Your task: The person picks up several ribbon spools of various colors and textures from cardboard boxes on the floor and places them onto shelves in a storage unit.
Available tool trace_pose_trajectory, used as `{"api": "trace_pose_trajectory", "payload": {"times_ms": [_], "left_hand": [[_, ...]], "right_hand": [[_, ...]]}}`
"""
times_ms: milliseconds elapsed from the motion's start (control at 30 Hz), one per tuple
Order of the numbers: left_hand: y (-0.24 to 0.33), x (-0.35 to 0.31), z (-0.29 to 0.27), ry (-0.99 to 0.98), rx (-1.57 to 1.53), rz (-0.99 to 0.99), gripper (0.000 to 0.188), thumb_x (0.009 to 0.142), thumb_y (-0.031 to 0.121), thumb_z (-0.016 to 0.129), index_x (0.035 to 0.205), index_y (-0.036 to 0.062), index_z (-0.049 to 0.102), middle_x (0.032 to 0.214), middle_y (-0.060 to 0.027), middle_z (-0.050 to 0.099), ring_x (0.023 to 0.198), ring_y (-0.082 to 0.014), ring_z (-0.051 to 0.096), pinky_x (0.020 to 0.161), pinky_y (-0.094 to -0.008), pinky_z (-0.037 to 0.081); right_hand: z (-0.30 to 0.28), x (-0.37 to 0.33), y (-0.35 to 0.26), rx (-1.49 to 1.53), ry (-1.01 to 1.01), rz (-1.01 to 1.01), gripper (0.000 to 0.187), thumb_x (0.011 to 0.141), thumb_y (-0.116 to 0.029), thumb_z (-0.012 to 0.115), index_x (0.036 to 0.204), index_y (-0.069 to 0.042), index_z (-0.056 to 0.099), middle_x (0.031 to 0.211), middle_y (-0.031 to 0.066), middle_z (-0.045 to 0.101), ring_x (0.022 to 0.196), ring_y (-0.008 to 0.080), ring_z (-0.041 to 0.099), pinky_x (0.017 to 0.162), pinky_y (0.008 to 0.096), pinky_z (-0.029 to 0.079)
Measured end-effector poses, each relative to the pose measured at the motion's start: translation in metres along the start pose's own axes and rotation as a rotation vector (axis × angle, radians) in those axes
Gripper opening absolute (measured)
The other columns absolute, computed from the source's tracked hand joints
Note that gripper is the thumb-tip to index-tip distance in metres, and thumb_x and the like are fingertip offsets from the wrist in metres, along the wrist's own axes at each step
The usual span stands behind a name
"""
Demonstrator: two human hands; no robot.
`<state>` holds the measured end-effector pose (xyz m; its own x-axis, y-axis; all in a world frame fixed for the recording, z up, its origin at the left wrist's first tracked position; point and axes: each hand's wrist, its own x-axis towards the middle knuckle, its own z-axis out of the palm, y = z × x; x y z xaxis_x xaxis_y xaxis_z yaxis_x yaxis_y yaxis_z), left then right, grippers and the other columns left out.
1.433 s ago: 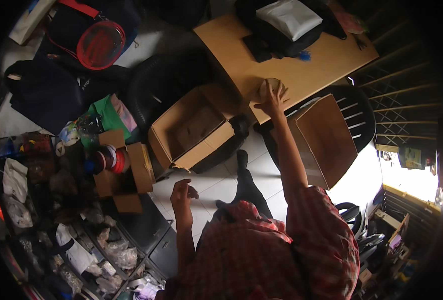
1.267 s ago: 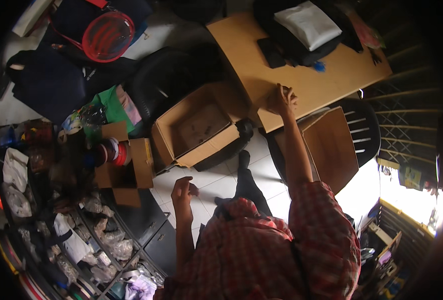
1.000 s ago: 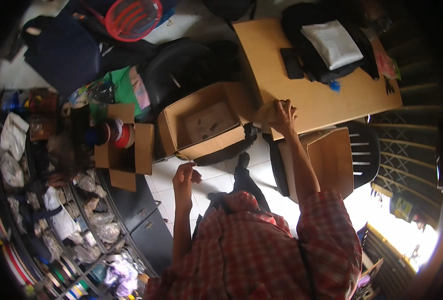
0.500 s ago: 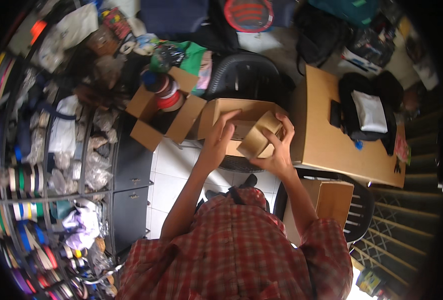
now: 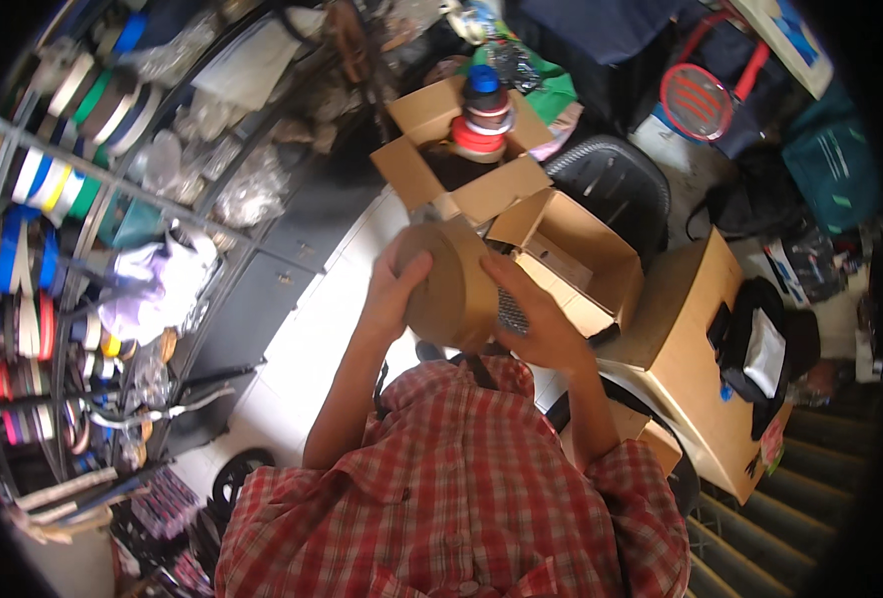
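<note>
In front of my chest I hold a large, wide tan roll of tape (image 5: 473, 274), its flat round side turned toward the left. My left hand (image 5: 393, 289) is closed on the roll's left side, with the thumb pressed over the flat face. On the other side my right hand (image 5: 546, 324) grips the edge, fingers at the upper right of the outer band. Just beyond the right hand sits an open cardboard box (image 5: 616, 259), with a pale sheet or flap inside. To its left, another open box (image 5: 426, 115) contains a stack of coloured rolls (image 5: 481, 125).
Dark shelves at left hold several coloured rolls (image 5: 57, 184) and plastic bags (image 5: 252, 189). A black chair (image 5: 611, 184) stands behind the open box. At right, a tan table (image 5: 676, 339) carries a black bag (image 5: 770, 349). Dark cabinets (image 5: 282, 269) border the pale floor.
My view has swung left, so the scene appears rotated. My left hand, open and off the roll before, is now closed on it. The roll has turned and come nearer.
</note>
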<state>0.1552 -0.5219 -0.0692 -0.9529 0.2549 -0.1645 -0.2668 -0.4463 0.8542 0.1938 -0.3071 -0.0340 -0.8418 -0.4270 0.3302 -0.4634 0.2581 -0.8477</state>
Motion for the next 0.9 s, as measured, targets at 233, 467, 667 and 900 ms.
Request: {"api": "trace_pose_trajectory", "payload": {"times_ms": [233, 467, 667, 900], "left_hand": [[0.068, -0.048, -0.025, 0.389, 0.412, 0.401, 0.047, 0.079, 0.013, 0.072, 0.122, 0.0019, 0.056, 0.111, -0.0103, 0.063, 0.101, -0.017, 0.06, 0.088, -0.0298, 0.047], [0.081, -0.076, -0.06, 0.596, 0.54, 0.492, 0.046, 0.082, 0.01, 0.068, 0.126, 0.0045, 0.054, 0.119, -0.01, 0.059, 0.106, -0.0173, 0.057, 0.089, -0.0293, 0.046], [0.094, -0.09, -0.095, 0.362, 0.602, 0.283, 0.043, 0.085, 0.013, 0.066, 0.126, 0.0049, 0.055, 0.114, -0.0083, 0.062, 0.106, -0.0171, 0.058, 0.092, -0.0301, 0.044], [0.096, -0.057, -0.119, 0.702, 0.531, 0.276, 0.037, 0.082, 0.013, 0.069, 0.118, 0.0047, 0.063, 0.109, -0.0091, 0.066, 0.1, -0.0164, 0.061, 0.088, -0.03, 0.047]], "right_hand": [[0.075, 0.056, -0.022, 0.447, 0.155, 0.172, 0.059, 0.085, -0.005, 0.058, 0.14, -0.002, 0.036, 0.133, 0.023, 0.048, 0.123, 0.0301, 0.05, 0.103, 0.0377, 0.036], [0.127, 0.105, -0.023, 0.084, -0.028, -0.088, 0.048, 0.092, -0.006, 0.043, 0.14, -0.001, 0.037, 0.128, 0.0232, 0.052, 0.115, 0.0359, 0.054, 0.098, 0.0376, 0.041], [0.142, 0.136, -0.002, 0.301, -0.275, -0.057, 0.041, 0.093, -0.007, 0.045, 0.134, -0.002, 0.046, 0.119, 0.0221, 0.058, 0.106, 0.0368, 0.058, 0.091, 0.0376, 0.045], [0.139, 0.2, 0.023, 0.173, -0.514, -0.057, 0.042, 0.09, -0.009, 0.054, 0.132, -0.007, 0.052, 0.118, 0.0157, 0.062, 0.096, 0.0294, 0.063, 0.083, 0.0352, 0.049]]}}
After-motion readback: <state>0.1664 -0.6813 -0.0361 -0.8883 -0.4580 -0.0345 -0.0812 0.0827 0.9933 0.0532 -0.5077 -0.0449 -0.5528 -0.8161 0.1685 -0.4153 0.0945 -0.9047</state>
